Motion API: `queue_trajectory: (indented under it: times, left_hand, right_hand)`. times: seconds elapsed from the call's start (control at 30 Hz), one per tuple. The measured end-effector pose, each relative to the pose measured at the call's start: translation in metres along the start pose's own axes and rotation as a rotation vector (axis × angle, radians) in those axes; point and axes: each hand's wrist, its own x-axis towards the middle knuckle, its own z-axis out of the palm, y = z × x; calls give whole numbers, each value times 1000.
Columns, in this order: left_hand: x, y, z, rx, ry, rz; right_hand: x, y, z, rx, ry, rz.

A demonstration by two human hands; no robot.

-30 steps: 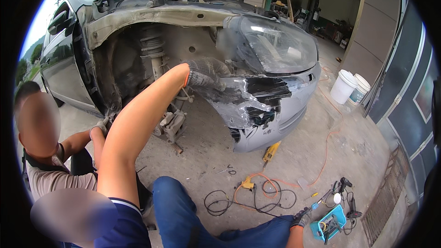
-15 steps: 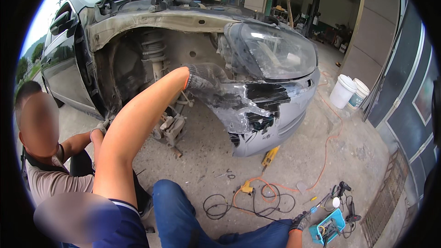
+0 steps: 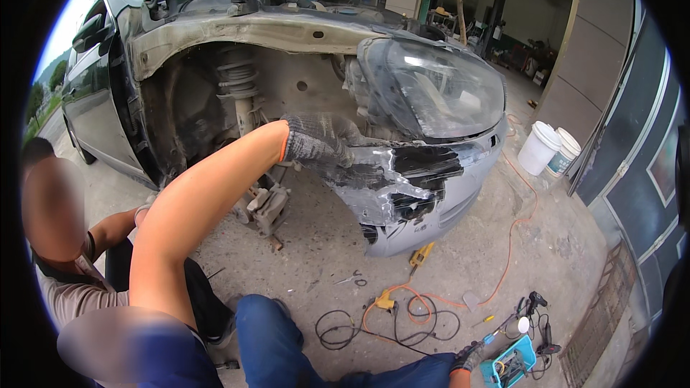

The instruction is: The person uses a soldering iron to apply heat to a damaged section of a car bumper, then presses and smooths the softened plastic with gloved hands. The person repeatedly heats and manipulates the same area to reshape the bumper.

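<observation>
My left hand (image 3: 316, 142), in a dark grey knit glove with an orange cuff, is closed over the upper wheel-arch corner of a grey front bumper (image 3: 431, 226). Some of its fingertips are hidden. The bumper's side is cracked, with black bare patches and a pale jagged seam below the headlight (image 3: 445, 90). Low at the right, my right hand (image 3: 468, 356), gloved too, rests by my knee. It is closed round a slim tool (image 3: 490, 338) with a blue part, pointing up and right; its exact kind is unclear.
A co-worker (image 3: 54, 230) crouches at the left, beside the open wheel well with its coil spring (image 3: 238, 80). An orange cord (image 3: 512, 237) and black cable loops (image 3: 334, 330) lie on the concrete. A turquoise tool basket (image 3: 514, 363), heat gun (image 3: 535, 302) and white buckets (image 3: 537, 147) stand right.
The view has shifted slightly, and the bumper and headlight appear a little lower in it. My left hand keeps its place on the bumper corner; the co-worker's hand is more covered by my arm.
</observation>
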Motion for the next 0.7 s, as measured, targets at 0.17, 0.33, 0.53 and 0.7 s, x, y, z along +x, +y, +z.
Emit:
queue_trajectory:
  times: [0.17, 0.33, 0.53, 0.7]
  left_hand:
    - [1, 1, 1, -58, 3, 17]
    - [5, 3, -1, -128, -51, -31]
    - [8, -8, -11, -211, -97, -15]
    - [18, 8, -10, -75, 20, -120]
  right_hand:
    - [19, 9, 3, -72, -2, 10]
    - [13, 20, 31, -188, 80, -51]
    - [7, 27, 49, -212, 72, -77]
    - [5, 29, 52, -244, 112, -78]
